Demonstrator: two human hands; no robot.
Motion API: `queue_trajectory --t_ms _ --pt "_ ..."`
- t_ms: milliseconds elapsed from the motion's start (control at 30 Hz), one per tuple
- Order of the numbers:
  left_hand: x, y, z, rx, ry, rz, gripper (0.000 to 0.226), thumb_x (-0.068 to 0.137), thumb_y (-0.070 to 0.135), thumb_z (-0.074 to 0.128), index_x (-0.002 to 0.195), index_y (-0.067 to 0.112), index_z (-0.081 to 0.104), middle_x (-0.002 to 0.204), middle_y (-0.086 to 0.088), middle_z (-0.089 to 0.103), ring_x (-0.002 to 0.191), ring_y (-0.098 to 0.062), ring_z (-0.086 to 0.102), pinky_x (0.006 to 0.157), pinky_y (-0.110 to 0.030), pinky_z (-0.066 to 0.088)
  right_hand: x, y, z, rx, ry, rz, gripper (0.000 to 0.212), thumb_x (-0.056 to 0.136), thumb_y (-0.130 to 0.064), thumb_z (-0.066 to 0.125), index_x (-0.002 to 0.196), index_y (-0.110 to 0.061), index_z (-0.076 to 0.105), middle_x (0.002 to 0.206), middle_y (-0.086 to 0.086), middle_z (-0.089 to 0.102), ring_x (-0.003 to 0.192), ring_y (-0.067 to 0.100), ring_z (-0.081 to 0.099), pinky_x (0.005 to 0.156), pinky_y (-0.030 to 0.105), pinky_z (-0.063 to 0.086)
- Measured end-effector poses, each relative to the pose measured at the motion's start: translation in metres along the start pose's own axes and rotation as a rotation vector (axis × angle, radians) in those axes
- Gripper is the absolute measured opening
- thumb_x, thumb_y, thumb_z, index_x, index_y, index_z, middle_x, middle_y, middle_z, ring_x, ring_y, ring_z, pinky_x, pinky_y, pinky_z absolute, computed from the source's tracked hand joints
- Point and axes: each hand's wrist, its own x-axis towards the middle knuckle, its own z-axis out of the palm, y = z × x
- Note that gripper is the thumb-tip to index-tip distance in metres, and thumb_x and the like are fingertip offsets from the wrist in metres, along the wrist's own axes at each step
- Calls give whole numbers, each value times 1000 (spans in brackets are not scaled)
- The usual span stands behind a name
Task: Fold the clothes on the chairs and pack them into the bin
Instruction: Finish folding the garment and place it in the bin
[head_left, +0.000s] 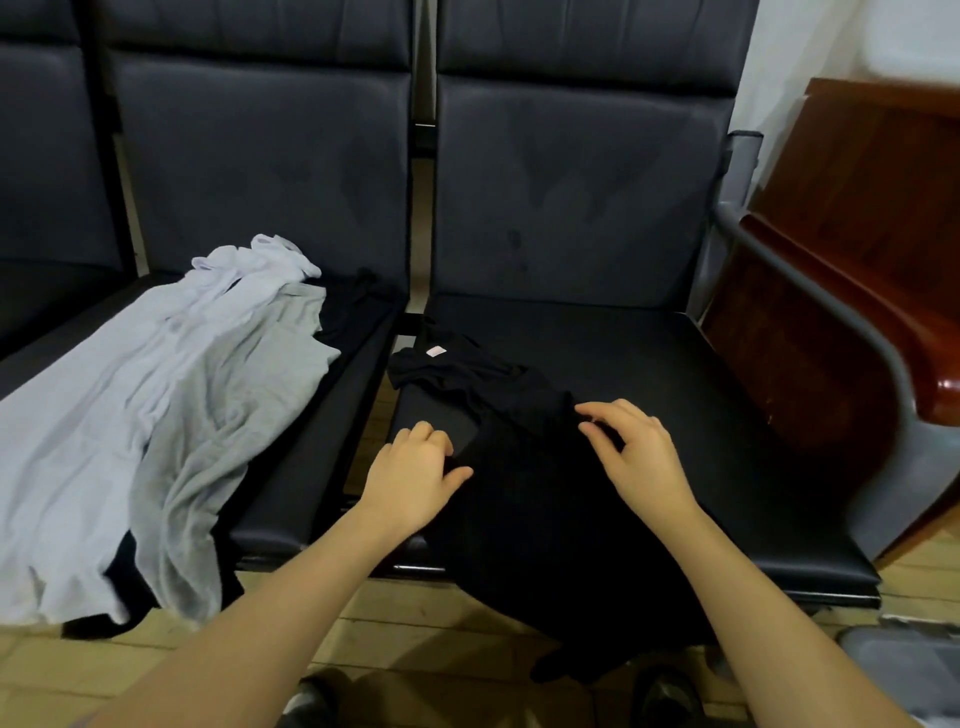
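Two hands on one black shirt (524, 415) | head view: shirt on right chair seat (701, 374), hem overhanging the front | left hand (415, 478) curls into its edge, right hand (634, 447) loose, fingertips touching | smooth flat before folding | long axis neck-label far-left to hem near; gray-white pile (156, 405) waits on the left chair.

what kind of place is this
Probably a waiting area or lobby, not a home: a row of joined black padded chairs with a metal armrest, a dark wooden counter beside them, and a wood floor.

Both hands (415, 475) on black garment (545, 499)
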Motion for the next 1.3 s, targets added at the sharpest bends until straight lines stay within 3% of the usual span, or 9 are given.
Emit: queue_trajectory --t_ms 233,333,467,567,667,867,1033,1133,1300 --pt "-19 -12 -3 0 18 -15 37 93 40 53 121 16 58 122 0 50 113 -19 46 92 -27 39 -12 -2 6 -7 -32 23 28 90 -32 62 116 -22 67 85 -14 63 79 7 59 88 29 45" --pt "-21 -14 -2 -49 23 -18 27 95 33 54 116 16 59 120 0 51 110 -18 47 89 -25 37 -8 -2 13 -100 -19 117 45 91 -39 59 132 -19 54 118 -6 58 111 16 53 101 33 29" --pt "-18 -11 -6 -20 65 12 23 99 28 43 114 13 52 112 -3 57 102 -21 53 81 -27 38 -8 2 27 -183 -296 224 79 90 -59 47 152 -19 18 152 -3 33 138 14 31 114 32 11" --pt "-12 -8 -15 -235 107 -99 18 100 25 43 110 12 48 96 -4 61 87 -23 59 71 -32 44 -5 3 31 -127 -314 237 78 90 -57 50 151 -20 19 145 -2 45 134 16 38 113 29 10" --pt "-6 -5 -19 -407 151 -108 18 99 23 46 113 12 48 107 -4 60 94 -22 59 82 -41 49 -3 0 31 -31 -307 263 70 89 -50 57 148 -25 27 142 -4 48 134 17 32 111 27 11" --pt "7 5 -18 -286 225 122 36 95 30 52 129 20 47 113 2 49 88 -13 54 72 -28 47 -9 -7 28 -21 -119 124 53 78 -54 68 123 -32 51 120 -19 49 116 4 40 101 23 13" --pt "23 32 -9 -243 212 241 35 90 32 60 123 21 55 109 2 47 99 -13 46 83 -26 45 -24 2 14 -140 -220 7 21 81 -45 69 98 -34 60 93 -22 53 95 0 48 88 19 13" --pt "29 45 1 -255 224 263 36 90 30 61 124 20 56 106 2 45 94 -12 41 82 -23 39 -27 8 6 5 -42 88 6 86 -29 68 91 -31 64 87 -23 58 91 2 55 94 14 17" --pt "36 57 10 -275 301 269 35 88 27 65 121 15 59 99 2 43 90 -13 39 80 -22 36 -26 14 -24 244 272 235 18 91 -15 62 102 -29 63 96 -17 60 96 -4 57 89 18 45"
